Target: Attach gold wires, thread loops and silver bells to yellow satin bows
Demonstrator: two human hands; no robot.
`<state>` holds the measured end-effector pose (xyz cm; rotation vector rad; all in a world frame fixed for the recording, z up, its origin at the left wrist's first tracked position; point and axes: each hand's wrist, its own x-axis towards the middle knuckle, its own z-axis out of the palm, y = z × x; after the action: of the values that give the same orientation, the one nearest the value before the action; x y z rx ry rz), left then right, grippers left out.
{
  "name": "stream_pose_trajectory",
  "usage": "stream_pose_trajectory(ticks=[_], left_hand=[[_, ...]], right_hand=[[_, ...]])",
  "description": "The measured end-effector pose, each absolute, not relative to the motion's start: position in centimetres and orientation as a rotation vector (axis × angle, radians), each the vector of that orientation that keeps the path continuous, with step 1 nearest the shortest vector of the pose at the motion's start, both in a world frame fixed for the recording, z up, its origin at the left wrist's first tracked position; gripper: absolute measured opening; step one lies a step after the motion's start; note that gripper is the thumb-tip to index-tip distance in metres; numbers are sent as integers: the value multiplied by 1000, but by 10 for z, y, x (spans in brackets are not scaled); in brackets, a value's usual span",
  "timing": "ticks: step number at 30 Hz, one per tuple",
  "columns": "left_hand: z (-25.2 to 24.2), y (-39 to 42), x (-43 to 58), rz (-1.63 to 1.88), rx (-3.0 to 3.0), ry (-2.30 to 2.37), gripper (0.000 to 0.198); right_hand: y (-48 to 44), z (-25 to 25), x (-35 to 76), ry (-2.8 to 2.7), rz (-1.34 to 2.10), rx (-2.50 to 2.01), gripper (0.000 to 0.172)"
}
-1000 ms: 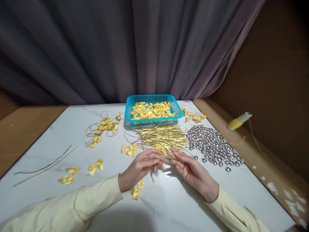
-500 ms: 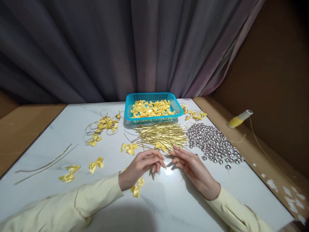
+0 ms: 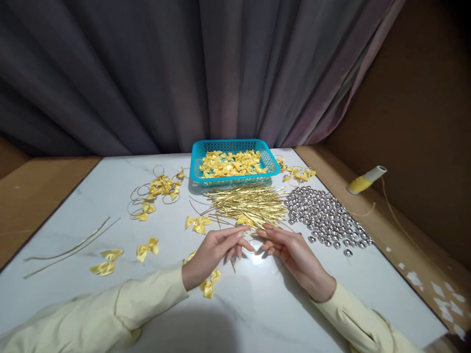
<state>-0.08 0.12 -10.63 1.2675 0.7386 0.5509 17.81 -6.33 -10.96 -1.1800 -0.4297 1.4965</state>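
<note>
My left hand [image 3: 220,245] and my right hand [image 3: 289,247] face each other over the table, fingertips a small gap apart. A thin gold wire tie [image 3: 254,234] spans that gap, pinched at each end between thumb and fingers. Just above the left fingertips is a yellow ribbon bow [image 3: 243,220], with a small shiny bead by it; whether the wire passes through them I cannot tell. Another yellow bow [image 3: 211,284] lies below my left wrist. Behind the hands lies a heap of gold wire ties [image 3: 248,203].
A blue basket [image 3: 235,181] of yellow bows stands at the back. Silver beads [image 3: 324,215] are heaped on the right. Looped wires with bows [image 3: 162,189] lie on the left, near two loose wires [image 3: 69,250]. A yellow-and-white tube [image 3: 367,180] stands beyond the right edge.
My left thumb and fingers have shifted slightly, and the gold wire now shows in the gap between my hands. The right hand has barely moved.
</note>
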Motion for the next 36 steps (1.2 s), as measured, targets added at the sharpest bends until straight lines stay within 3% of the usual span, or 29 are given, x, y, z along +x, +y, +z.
stream_pose_trajectory(ticks=[16, 23, 32, 36], left_hand=[[-108, 2, -2, 610, 1208, 693, 25], [-112, 2, -2, 503, 1250, 638, 30], [-104, -1, -2, 309, 1196, 582, 24], [-101, -1, -2, 244, 1194, 562, 24]], right_hand=[[-64, -109, 177, -472, 1519, -1194, 23], [-64, -108, 176, -514, 1443, -1211, 25], [-72, -107, 169, -1035, 961, -1550, 26], [-78, -113, 168, -1452, 608, -1492, 27]])
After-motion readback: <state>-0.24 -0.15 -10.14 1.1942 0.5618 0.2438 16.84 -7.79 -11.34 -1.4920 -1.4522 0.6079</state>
